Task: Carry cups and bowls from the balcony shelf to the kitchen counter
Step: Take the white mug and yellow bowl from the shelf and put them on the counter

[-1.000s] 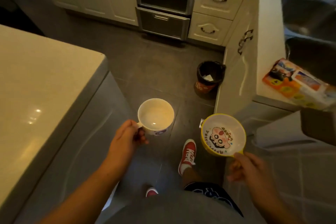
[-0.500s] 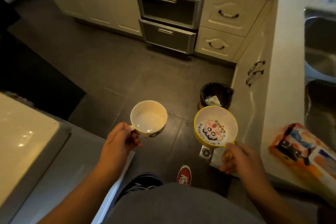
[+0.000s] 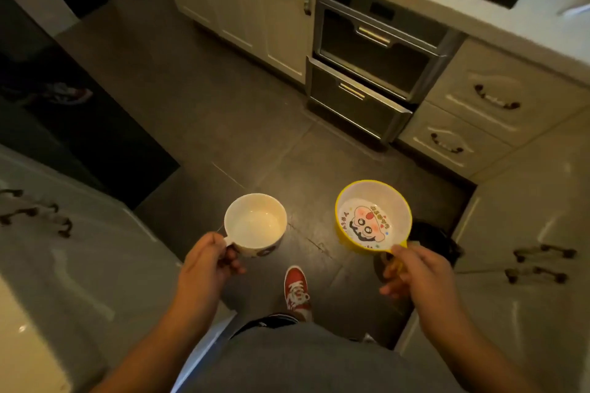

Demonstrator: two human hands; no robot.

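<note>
My left hand (image 3: 207, 260) grips the handle of a wide white cup (image 3: 255, 222), held upright over the dark floor with nothing inside it. My right hand (image 3: 415, 271) holds a yellow-rimmed bowl (image 3: 373, 215) by its small handle; a cartoon face is printed on its white inside. Both are carried in front of my waist, apart from each other. The kitchen counter (image 3: 479, 9) runs along the top right, with a black hob set into it.
A built-in oven and drawer (image 3: 367, 73) sit under the counter, with cream cabinets on both sides. An island cabinet (image 3: 64, 249) stands close on the left and a cabinet with dark handles (image 3: 536, 265) on the right. A dark bin (image 3: 437, 242) sits behind the bowl. My red shoe (image 3: 297, 289) is on the tiled floor.
The view has turned left and moved forward: the oven and hob counter are now larger and further right, the sink and the colourful packet have left the frame. Cup and bowl stay held.
</note>
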